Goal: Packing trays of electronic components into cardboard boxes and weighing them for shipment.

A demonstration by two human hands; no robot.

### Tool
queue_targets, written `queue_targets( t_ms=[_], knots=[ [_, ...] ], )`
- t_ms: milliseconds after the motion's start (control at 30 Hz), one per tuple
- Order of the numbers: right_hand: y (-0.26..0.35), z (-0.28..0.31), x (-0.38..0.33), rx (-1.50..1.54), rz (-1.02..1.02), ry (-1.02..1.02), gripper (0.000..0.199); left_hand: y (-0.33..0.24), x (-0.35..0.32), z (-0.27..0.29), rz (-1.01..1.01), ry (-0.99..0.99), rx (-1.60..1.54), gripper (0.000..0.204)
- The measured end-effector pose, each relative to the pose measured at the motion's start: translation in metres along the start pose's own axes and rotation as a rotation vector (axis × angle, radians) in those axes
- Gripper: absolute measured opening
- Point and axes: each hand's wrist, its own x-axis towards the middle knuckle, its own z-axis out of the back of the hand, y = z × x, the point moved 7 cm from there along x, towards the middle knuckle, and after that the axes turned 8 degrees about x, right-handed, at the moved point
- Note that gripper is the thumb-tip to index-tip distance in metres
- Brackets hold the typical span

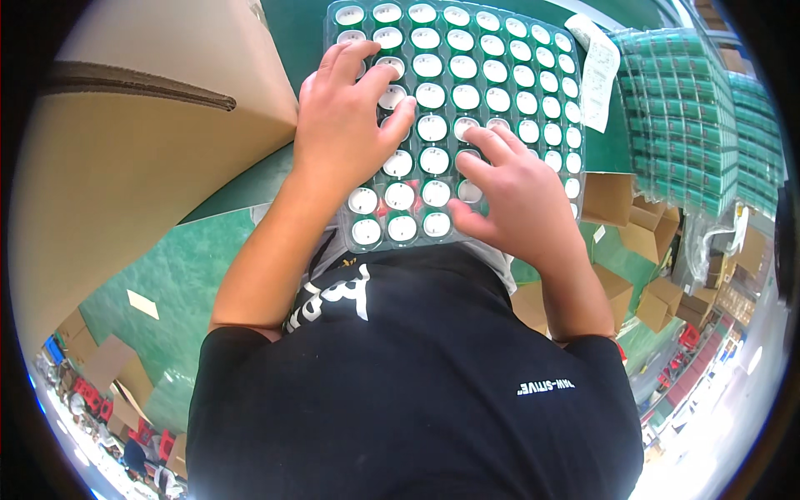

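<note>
Tray: the clear plastic tray (377, 247) lies flat in front of the person, its near edge just beside the black shirt (417, 367), which probably keeps every row in easy reach.
White-topped pieces: the green pieces with white tops (433, 127) stand upright in rows, each in its own pocket, likely so that they neither roll nor knock together.
Left hand: the left hand (346, 117) reaches over the left columns, fingers (379, 77) spread, tips on or just above the tops; whether one is pinched, I cannot tell.
Right hand: the right hand (525, 196) curves over the middle columns, thumb wide of the forefinger, whose tip meets a white top; it seems a light touch rather than a grip.
Tabletop: the green tabletop (307, 33) shows beside the tray.
Cardboard box: the large box (158, 158) stands close by the left forearm.
Stacked trays: more filled trays (679, 117) are piled at the right, presumably to save room.
Paper: a printed slip (600, 75) lies between tray and pile.
</note>
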Motion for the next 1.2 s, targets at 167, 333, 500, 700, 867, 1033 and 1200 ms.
queue_targets(
  t_ms=[167, 333, 500, 700, 867, 1033, 1200],
  knots=[
    [-0.011, 0.004, 0.003, 0.109, 0.014, 0.086, 0.027, 0.0, 0.0, 0.0, 0.001, 0.007, 0.009, 0.032],
    [-0.009, 0.006, 0.005, 0.128, 0.058, 0.04, 0.027, 0.0, -0.001, 0.0, 0.005, 0.017, 0.004, 0.032],
    [-0.006, -0.003, 0.005, 0.055, 0.005, 0.06, 0.032, 0.001, 0.0, 0.001, 0.007, 0.023, -0.01, 0.032],
    [-0.007, -0.009, -0.006, -0.003, 0.03, -0.049, 0.042, 0.0, -0.001, 0.001, -0.002, 0.008, -0.003, 0.032],
    [-0.013, -0.013, -0.018, 0.011, 0.048, -0.128, 0.047, -0.001, -0.001, 0.002, -0.012, -0.002, 0.012, 0.032],
    [-0.017, -0.013, -0.021, 0.035, 0.065, -0.132, 0.047, -0.001, -0.001, 0.001, -0.011, -0.007, 0.009, 0.032],
    [-0.013, -0.012, -0.02, 0.038, 0.06, -0.113, 0.048, -0.001, -0.001, 0.001, -0.004, -0.008, 0.02, 0.031]
  ],
)
